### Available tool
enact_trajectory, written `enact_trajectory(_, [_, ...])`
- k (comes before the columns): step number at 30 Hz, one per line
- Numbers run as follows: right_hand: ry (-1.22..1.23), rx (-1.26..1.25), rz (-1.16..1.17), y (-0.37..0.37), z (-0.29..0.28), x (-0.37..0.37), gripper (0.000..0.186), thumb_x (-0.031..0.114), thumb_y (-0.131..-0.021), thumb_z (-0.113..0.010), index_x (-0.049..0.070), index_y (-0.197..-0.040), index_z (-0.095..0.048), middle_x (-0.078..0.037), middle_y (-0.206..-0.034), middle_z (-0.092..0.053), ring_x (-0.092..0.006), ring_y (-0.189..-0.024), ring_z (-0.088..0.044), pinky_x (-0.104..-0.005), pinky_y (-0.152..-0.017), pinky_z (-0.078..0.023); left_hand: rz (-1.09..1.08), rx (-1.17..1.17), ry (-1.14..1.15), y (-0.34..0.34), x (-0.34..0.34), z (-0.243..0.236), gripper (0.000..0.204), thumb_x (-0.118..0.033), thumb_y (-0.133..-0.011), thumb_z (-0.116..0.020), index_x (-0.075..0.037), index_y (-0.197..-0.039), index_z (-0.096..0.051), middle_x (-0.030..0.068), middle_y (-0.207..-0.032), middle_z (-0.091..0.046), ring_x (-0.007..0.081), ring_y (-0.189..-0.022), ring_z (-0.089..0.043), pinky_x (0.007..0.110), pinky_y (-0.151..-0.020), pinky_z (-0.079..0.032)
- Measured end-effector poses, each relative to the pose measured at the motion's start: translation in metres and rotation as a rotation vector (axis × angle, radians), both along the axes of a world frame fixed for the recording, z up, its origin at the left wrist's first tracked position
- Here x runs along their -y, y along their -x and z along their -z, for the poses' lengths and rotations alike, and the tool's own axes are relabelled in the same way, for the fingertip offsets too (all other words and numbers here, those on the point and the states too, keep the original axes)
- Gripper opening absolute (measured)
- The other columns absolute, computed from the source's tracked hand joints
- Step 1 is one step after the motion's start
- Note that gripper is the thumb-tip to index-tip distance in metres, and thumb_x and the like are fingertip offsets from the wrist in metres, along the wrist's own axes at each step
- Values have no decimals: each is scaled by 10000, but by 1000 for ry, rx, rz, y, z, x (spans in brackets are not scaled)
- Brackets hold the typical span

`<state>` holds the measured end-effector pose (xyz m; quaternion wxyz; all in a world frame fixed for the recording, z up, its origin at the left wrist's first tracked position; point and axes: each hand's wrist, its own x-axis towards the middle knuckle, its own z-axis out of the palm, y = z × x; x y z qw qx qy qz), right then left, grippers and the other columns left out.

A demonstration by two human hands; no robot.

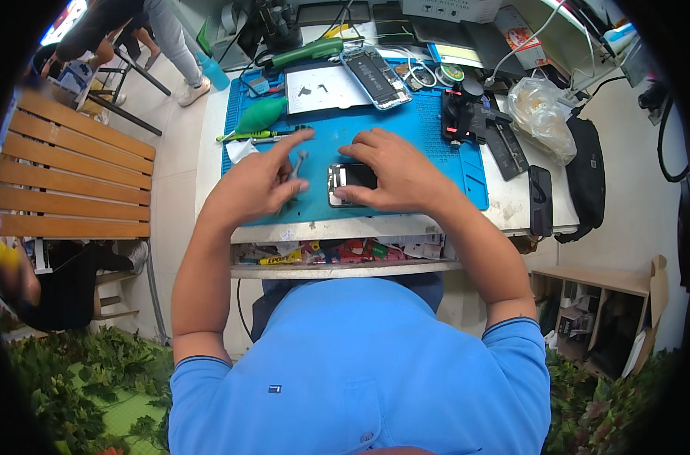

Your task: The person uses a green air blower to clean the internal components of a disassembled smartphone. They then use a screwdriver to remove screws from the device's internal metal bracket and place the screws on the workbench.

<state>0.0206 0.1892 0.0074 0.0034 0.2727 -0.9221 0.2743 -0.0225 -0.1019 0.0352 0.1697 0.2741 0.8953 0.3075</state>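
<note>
Near the front of the blue repair mat [322,152], my right hand [398,171] bends over a small black phone part [354,176] with silvery pieces at its left end. The thumb rests on its near left corner, and the fingers arch over its far side. My left hand [261,182] hovers left of it, index finger and thumb spread apart. A slim grey tool [301,161] shows between them, partly behind the thumb; whether the curled fingers hold it is unclear. Farther back, an opened phone [375,78] with its battery exposed lies tilted on the mat.
A green air blower [261,115] and a white sheet [326,87] with small dark parts lie behind my left hand. At the right are a black clamp holder [463,114], a plastic bag [541,117] and a dark phone [540,201]. An open drawer [345,250] holds clutter below.
</note>
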Motion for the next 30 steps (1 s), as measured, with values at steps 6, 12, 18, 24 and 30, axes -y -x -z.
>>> enact_trajectory(6, [-86, 10, -24, 1, 5, 19, 478, 345, -922, -862, 11, -1257, -793, -153, -1164, -724, -354, -1180, -679, -477, -1048, -540, 20, -39, 158, -12, 14, 11, 909, -238, -945, -912, -195, -1737, -469, 98, -813, -699, 296, -755, -722, 450, -732, -552])
enact_trajectory(12, [-52, 43, -29, 7, 2, 23, 388, 267, -874, -861, -10, -1130, -770, -163, -1131, -713, -379, -1119, -693, -497, -1007, -557, 17, -64, 149, -11, 15, 15, 900, -250, -941, -914, -177, -1727, -482, 95, -814, -703, 291, -738, -714, 443, -718, -547])
enact_trajectory(18, [-78, 100, -56, 18, -4, 29, 387, 237, -823, -851, -40, -1067, -732, -199, -1094, -705, -416, -1080, -700, -499, -960, -583, -6, -38, 145, -10, 15, 14, 884, -269, -940, -922, -171, -1712, -504, 90, -815, -704, 283, -738, -715, 435, -718, -550])
enact_trajectory(24, [-82, 135, -64, 23, -6, 33, 444, 290, -764, -857, -56, -1015, -734, -248, -1089, -716, -464, -1084, -716, -526, -987, -594, -10, -39, 112, -9, 18, 17, 883, -289, -934, -929, -175, -1706, -514, 85, -814, -706, 277, -731, -717, 431, -712, -554])
enact_trajectory(30, [-96, 138, -46, 22, -7, 35, 427, 279, -775, -850, -56, -1015, -739, -251, -1107, -726, -463, -1106, -728, -523, -1009, -598, -25, -34, 138, -10, 17, 15, 887, -304, -933, -932, -179, -1706, -516, 83, -815, -713, 267, -733, -720, 419, -720, -562])
